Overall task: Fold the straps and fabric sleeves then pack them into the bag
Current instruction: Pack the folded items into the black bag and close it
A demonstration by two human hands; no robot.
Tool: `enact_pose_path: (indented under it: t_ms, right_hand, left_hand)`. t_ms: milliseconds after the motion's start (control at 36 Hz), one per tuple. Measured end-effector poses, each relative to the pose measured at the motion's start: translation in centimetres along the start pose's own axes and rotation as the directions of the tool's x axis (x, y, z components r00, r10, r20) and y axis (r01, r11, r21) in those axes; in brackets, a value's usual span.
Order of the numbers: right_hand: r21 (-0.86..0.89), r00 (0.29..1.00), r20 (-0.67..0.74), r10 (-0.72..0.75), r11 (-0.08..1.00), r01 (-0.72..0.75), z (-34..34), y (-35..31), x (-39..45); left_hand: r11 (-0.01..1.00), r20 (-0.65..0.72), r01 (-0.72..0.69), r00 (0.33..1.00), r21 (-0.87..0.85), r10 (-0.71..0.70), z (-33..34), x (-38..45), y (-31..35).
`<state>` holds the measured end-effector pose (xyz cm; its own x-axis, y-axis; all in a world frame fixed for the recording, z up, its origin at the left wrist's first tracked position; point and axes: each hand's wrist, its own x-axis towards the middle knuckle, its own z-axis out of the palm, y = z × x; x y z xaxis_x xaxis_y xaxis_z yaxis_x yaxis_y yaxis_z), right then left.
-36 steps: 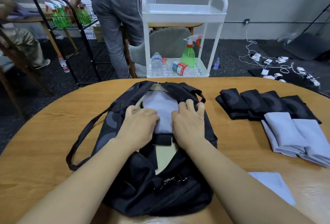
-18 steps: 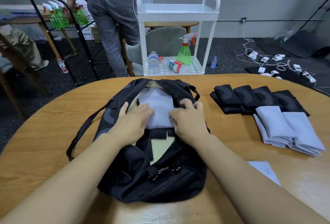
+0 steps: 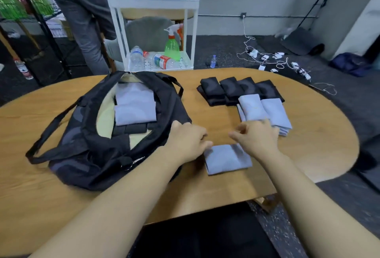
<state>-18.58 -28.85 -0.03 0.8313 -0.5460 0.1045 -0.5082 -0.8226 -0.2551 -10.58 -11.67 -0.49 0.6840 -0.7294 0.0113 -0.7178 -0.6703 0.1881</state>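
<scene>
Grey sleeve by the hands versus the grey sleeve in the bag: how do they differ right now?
The grey sleeve by the hands lies on the bare table; the grey sleeve in the bag sits inside the open black bag. The first has the left hand at its corner; nothing touches the second. The second lies over black folded pieces; the first lies alone. Both are folded flat.

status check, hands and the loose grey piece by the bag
Left hand touching loose grey sleeve, right hand above it, no grip. Bag open, grey piece inside. Nothing blocking.
</scene>
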Motion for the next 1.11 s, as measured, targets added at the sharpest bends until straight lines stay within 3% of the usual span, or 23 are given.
enact_pose_path:
  t_ms: [222, 444, 556, 667, 778, 861, 1000, 1111]
  right_hand:
    - [-0.008, 0.943, 0.287, 0.167, 0.985, -0.172, 0.3, 1.9, -2.5]
    - [-0.002, 0.924, 0.336, 0.182, 0.981, -0.192, 0.1, 1.1, -2.2]
    - [0.015, 0.945, 0.276, 0.173, 0.983, -0.184, 0.0, 1.0, -2.1]
    - [0.192, 0.961, 0.235, 0.147, 0.962, -0.194, -0.1, 0.8, -1.6]
    - [0.281, 0.983, 0.16, 0.091, 0.95, -0.134, -2.8, -2.2, -0.7]
    - [0.37, 0.996, 0.076, -0.043, 0.929, 0.012, -4.7, -7.0, 0.4]
    - [0.259, 0.983, 0.045, -0.18, 0.952, 0.163, -3.7, -16.5, 2.0]
    - [0.245, 0.958, 0.168, -0.233, 0.951, 0.188, 0.4, -20.9, 2.3]
  left_hand:
    - [0.992, 0.164, 0.128, 0.979, -0.01, -0.124, 1.4, 0.0, 2.1]
    - [0.986, 0.224, 0.167, 0.961, -0.005, -0.162, 1.1, 0.2, 3.2]
    - [0.993, 0.149, 0.119, 0.982, -0.016, -0.115, 0.8, -0.3, 3.6]
    - [0.992, 0.066, 0.1, 0.993, -0.082, -0.095, -0.1, -0.9, 3.1]
    - [0.952, -0.09, 0.137, 0.982, -0.273, -0.167, -3.7, -0.9, 0.3]
    - [0.887, -0.15, 0.197, 0.948, -0.419, -0.281, -7.2, -1.4, -3.9]
    - [0.757, -0.094, 0.35, 0.876, -0.552, -0.473, -9.8, -3.3, -12.9]
    - [0.746, -0.012, 0.489, 0.833, -0.453, -0.553, -9.0, -5.2, -17.3]
